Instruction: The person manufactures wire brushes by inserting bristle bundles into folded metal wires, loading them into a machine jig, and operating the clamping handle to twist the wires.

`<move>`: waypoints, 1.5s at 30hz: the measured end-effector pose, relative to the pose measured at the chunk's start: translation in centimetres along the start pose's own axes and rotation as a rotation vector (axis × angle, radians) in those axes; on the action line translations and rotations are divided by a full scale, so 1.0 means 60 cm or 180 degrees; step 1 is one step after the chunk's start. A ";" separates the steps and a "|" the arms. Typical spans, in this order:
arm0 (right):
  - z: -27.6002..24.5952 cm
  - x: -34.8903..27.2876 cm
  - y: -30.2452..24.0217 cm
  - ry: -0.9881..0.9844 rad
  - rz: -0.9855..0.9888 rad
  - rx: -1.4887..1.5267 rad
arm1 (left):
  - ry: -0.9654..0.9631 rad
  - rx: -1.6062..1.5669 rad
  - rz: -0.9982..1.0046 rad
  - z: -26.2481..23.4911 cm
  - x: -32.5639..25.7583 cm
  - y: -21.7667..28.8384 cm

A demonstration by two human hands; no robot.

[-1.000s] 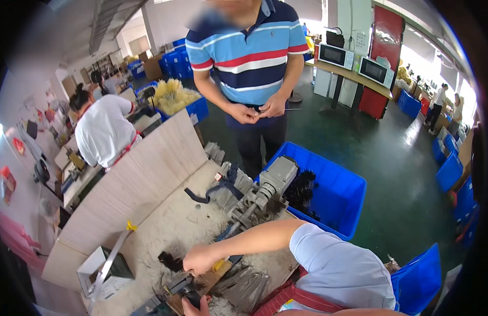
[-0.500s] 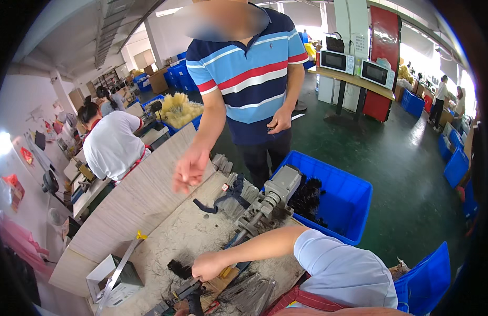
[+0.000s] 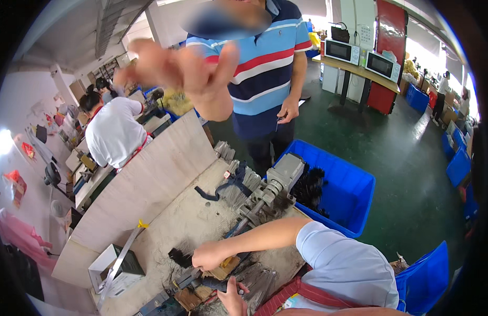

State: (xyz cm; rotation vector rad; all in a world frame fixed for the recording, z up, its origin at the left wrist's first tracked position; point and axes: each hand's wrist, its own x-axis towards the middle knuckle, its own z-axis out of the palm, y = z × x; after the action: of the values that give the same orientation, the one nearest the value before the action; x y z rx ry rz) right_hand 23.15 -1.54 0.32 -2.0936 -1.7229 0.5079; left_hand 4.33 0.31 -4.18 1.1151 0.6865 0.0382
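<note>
My right hand (image 3: 207, 256) is closed in a fist over the grey dusty workbench (image 3: 175, 221), with a black bristle brush (image 3: 179, 257) sticking out of its left side. Below it, at the picture's lower edge, my left hand (image 3: 232, 298) grips a dark handle (image 3: 212, 284) of a bench tool. A yellow-brown wooden block (image 3: 223, 269) lies between the two hands. My right forearm and light blue sleeve (image 3: 344, 263) come in from the lower right.
A grey motor machine (image 3: 278, 179) sits at the bench's far edge beside a blue bin (image 3: 354, 195) of black brushes. A person in a striped shirt (image 3: 265, 79) stands beyond the bench with a hand (image 3: 186, 68) held out near the camera. A small cardboard box (image 3: 117, 266) stands at the left.
The standing person's hand has risen from waist height and now stretches close to the camera. My two hands stay in about the same place on the bench.
</note>
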 end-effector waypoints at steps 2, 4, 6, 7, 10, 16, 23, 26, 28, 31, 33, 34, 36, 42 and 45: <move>0.001 -0.002 -0.007 -0.0046 -0.0115 0.0013 | 0.0280 -0.0350 0.0277 0.013 -0.008 -0.001; -0.002 -0.011 -0.002 0.0169 -0.0025 -0.0130 | 0.0264 -0.0176 0.0324 0.024 -0.014 -0.006; -0.009 -0.020 -0.008 0.0228 -0.0009 -0.0129 | 0.0184 -0.0105 0.0395 0.023 -0.007 -0.016; -0.011 -0.021 -0.015 0.0309 0.0048 -0.0151 | 0.0218 -0.0106 0.0398 0.021 -0.009 -0.017; -0.012 -0.026 -0.031 0.0371 0.0043 -0.0305 | 0.0450 -0.0057 0.0454 0.020 -0.017 -0.021; 0.001 -0.044 -0.028 0.0658 -0.0010 -0.0485 | 0.0216 -0.0048 0.0426 0.017 -0.013 -0.031; 0.015 -0.109 -0.060 0.1553 -0.0386 -0.0623 | 0.0313 0.0083 0.0545 0.021 -0.018 -0.028; 0.020 -0.137 -0.069 0.1355 -0.0186 -0.0403 | 0.0231 0.0147 0.0582 0.016 -0.010 -0.031; 0.034 -0.154 -0.064 0.1413 -0.0208 -0.0210 | 0.0056 0.0339 0.0567 0.006 -0.012 -0.030; 0.041 -0.185 -0.069 0.1397 -0.0157 0.0010 | -0.0091 0.1010 0.1424 -0.046 -0.005 -0.052; 0.048 -0.212 -0.056 0.1587 0.0028 0.0156 | 0.0728 0.3309 0.1931 -0.079 -0.043 0.005; 0.060 -0.217 -0.051 0.1553 0.0132 0.0269 | 0.0923 0.2501 0.1979 -0.095 -0.054 0.034; 0.068 -0.225 -0.053 0.1491 0.0137 0.0378 | 0.0982 0.1817 0.2560 -0.072 -0.101 0.152; 0.074 -0.231 -0.072 0.1395 -0.0036 0.0405 | 0.0108 0.0878 0.4973 0.050 -0.158 0.395; 0.085 -0.240 -0.062 0.1354 0.0015 0.0402 | -0.0432 0.1025 0.5016 0.097 -0.170 0.449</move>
State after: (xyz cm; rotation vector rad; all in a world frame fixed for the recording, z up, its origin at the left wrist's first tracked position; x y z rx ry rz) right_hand 14.84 -14.71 -1.70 -1.9439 -1.4038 0.1494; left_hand 7.43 4.38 24.76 1.7051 -0.4643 1.2048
